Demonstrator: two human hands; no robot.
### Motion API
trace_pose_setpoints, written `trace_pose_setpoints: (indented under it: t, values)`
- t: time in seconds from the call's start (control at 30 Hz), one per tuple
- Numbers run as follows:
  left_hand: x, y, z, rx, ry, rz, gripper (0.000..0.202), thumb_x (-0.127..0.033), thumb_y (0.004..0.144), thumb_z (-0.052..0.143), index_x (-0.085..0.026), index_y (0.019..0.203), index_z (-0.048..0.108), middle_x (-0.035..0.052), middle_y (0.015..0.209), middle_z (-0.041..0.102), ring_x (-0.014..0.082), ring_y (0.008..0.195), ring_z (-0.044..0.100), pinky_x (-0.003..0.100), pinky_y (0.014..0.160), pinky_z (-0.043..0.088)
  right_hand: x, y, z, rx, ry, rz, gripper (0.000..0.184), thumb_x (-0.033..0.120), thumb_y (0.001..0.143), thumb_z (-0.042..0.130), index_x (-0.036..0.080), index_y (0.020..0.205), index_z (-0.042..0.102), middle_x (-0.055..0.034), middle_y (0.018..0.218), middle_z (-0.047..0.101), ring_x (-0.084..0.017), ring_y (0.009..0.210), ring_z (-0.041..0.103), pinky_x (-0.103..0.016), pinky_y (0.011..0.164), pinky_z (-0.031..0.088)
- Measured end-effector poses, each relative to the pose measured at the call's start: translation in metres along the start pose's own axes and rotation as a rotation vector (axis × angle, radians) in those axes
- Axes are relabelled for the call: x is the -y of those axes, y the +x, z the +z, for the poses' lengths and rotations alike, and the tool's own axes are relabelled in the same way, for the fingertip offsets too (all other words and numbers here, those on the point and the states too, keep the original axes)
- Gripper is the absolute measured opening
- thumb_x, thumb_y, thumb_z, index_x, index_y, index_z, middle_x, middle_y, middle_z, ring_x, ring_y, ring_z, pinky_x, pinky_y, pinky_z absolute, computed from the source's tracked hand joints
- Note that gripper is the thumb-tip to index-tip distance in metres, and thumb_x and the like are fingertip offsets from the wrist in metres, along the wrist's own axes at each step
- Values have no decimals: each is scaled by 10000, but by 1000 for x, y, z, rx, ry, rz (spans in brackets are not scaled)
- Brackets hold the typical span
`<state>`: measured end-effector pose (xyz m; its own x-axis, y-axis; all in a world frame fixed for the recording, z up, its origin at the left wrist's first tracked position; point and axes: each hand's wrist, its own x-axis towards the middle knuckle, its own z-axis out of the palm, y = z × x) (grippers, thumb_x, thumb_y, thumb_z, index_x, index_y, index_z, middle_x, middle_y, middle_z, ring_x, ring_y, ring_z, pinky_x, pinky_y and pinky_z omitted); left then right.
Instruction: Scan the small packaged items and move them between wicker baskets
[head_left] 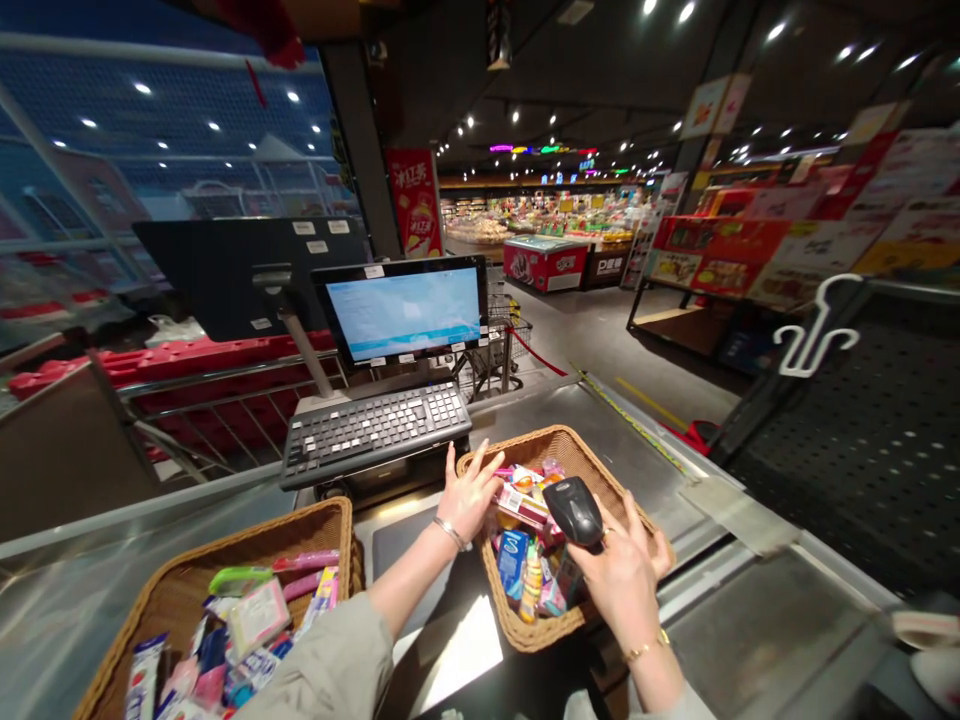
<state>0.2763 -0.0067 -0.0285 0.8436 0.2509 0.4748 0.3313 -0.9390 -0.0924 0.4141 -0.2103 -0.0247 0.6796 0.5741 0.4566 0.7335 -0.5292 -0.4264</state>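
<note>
One black, rounded handheld scanner (574,512) sits in the person's right hand (624,565), its head held out over a rectangular basket of brown weave (536,637). From where I stand, the fingers of that hand look wrapped around the scanner's grip, though the scanner itself hides part of the hold. The left hand (469,497) is over the basket's other side, fingers spread, right beside a flat white-and-maroon packet with a printed label (523,505); I cannot tell whether the thumb pinches it or only rests near it. I take the step in hand to be reading that packet's code, and judge that the next move calls for the label to be kept facing the scanner, clear of the heap. Around the packet, the basket holds a jumble of small goods: a blue box (513,560) near the left wall, an upright-looking yellow-orange tube-shaped packet (531,583), and others too crowded to name. Beyond the left forearm stands a second brown woven basket (319,527), well apart from the first, with a bright green strip-like item (240,580), a pale boxy pack (259,615) and a slim blue-and-white packet (146,675) among its mixed contents. Behind both hands lies a wide black keyboard (375,435), below a lit blue screen (409,310).
</note>
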Motion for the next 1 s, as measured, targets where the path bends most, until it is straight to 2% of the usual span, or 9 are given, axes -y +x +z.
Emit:
trace_pose_setpoints:
  t: [0.13,0.33,0.57,0.77,1.0]
  values:
    - [-7,4,10,29,-11,-8,157,-265,931,532,-247,1031,652,49,1479,514,305,1476,275,731,1116,-155,-7,1,1,-21,-16,19,399,517,831,483,271,987,755,-54,1197,705,-320,1397,347,-556,1087,153]
    - [-13,6,25,104,-4,-44,189,-231,934,489,-246,1031,650,31,1510,474,322,1485,245,766,1112,-131,-14,0,1,-40,-34,47,368,515,827,503,287,964,758,-40,1192,708,-324,1393,351,-559,1091,149]
    - [-23,9,32,193,-31,-99,270,-240,967,422,-256,1134,634,34,1529,447,330,1487,235,790,1113,-79,-18,1,-2,-71,-42,50,343,512,805,541,298,954,764,-21,1160,721,-333,1368,399,-556,1090,172]
    - [-24,9,31,205,-47,-127,344,-231,979,388,-273,1268,570,44,1532,443,319,1486,240,787,1123,-35,-19,-2,-3,-84,-56,40,344,501,832,514,293,948,762,-36,1166,719,-337,1375,380,-567,1080,168]
    - [-21,7,16,197,-54,-164,359,-287,939,476,-274,1286,569,61,1531,444,334,1489,225,790,1121,-26,-19,-2,3,-67,-50,24,394,557,828,486,282,885,763,-48,1146,726,-336,1372,373,-561,1072,181]
